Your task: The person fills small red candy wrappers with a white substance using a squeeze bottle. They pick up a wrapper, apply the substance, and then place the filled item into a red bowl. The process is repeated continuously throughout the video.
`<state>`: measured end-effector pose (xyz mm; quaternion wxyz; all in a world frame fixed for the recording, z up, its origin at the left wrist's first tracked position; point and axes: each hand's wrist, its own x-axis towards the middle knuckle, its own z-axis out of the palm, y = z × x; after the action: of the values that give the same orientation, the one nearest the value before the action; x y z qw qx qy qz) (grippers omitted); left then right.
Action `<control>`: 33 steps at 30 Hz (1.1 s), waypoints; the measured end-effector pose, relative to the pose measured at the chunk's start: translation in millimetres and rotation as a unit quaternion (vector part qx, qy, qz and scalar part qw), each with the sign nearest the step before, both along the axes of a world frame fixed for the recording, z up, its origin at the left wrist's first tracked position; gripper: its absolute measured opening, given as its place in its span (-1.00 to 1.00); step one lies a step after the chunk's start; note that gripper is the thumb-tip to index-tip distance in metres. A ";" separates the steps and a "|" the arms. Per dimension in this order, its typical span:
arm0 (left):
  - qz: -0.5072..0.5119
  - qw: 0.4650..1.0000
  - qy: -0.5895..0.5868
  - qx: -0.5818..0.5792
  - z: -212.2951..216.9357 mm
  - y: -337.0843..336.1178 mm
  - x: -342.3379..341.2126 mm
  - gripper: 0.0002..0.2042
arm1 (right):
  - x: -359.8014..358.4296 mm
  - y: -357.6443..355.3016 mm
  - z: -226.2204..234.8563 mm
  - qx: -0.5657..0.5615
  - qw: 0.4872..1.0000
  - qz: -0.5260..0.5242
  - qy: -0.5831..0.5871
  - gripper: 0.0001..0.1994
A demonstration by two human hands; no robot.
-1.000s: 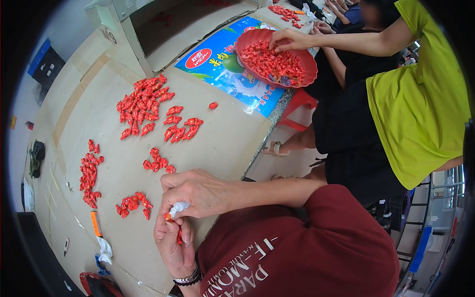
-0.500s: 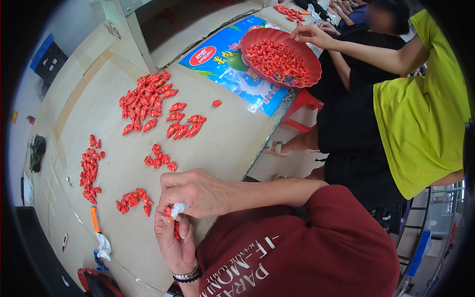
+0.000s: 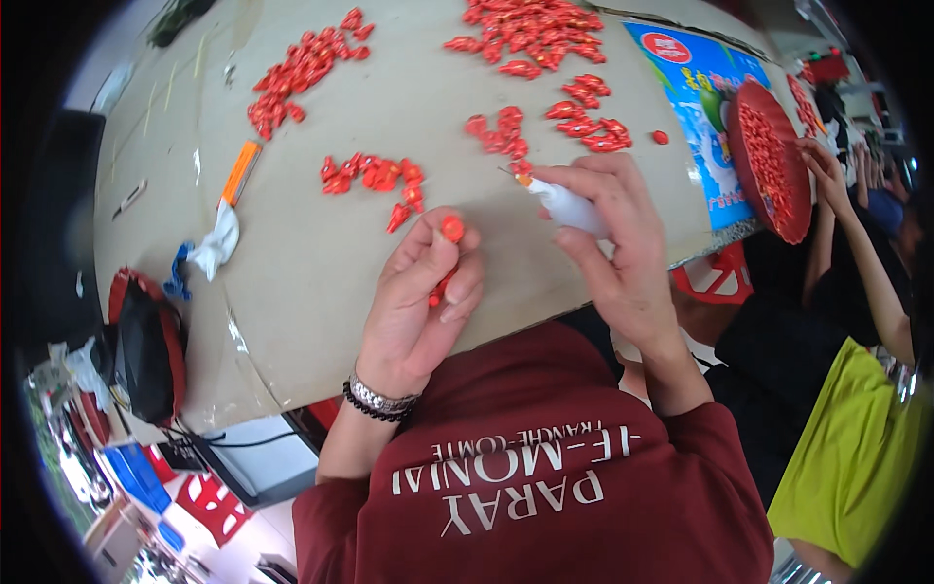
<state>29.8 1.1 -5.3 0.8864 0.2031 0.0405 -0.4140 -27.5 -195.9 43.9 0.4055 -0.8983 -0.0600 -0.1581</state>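
Observation:
Between the thumb and forefinger of my left hand [image 3: 418, 297] is a small red piece [image 3: 451, 229], its round end facing up. More red [image 3: 440, 289] shows under the curled fingers of that hand. My right hand [image 3: 623, 243] grips a small white squeeze bottle [image 3: 574, 209] with a thin needle tip and an orange collar, tilted toward the upper left. The bottle is apart from the piece. Just beyond my hands lie loose clusters of glossy red pieces [image 3: 379, 175], and another cluster [image 3: 506, 131] sits close to the needle tip.
Larger heaps of red pieces [image 3: 535, 34] lie farther back. At left are an orange-handled cutter [image 3: 240, 173], a crumpled white tissue [image 3: 216, 243] and a red-black bag [image 3: 146, 341]. On the right, another person's hand [image 3: 827, 170] touches a red bowl [image 3: 800, 214] by a blue printed sheet [image 3: 715, 127].
The view has swung round. My right hand has moved away from my left, taking the bottle's tip off the red piece. The left hand still holds its piece.

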 end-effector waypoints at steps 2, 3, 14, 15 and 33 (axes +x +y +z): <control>0.008 1.000 0.014 -0.001 -1.9 2.4 0.1 -0.83 | -2.2 4.3 1.2 0.076 0.997 -0.024 0.007 -0.61; 0.007 1.000 0.021 -0.001 -1.7 2.8 0.7 -0.84 | -3.9 4.6 -2.9 0.110 0.993 -0.037 -0.005 -0.61; 0.014 0.999 0.031 -0.016 -3.5 2.8 -2.1 -0.86 | -4.4 5.9 -15.0 0.133 0.981 -0.041 -0.137 -0.71; 0.014 0.999 0.031 -0.012 -3.5 3.1 -2.1 -0.86 | -4.0 5.9 -16.0 0.113 0.982 -0.039 -0.144 -0.71; 0.006 1.000 0.022 0.017 -1.3 3.7 -2.8 -0.86 | -0.4 14.0 -17.5 0.011 0.982 -0.030 -0.188 -0.69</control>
<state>27.0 4.8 -6.6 0.8843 0.2082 0.0685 -0.4123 -27.9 -181.9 26.4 0.3919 -0.8496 -0.1066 -0.3365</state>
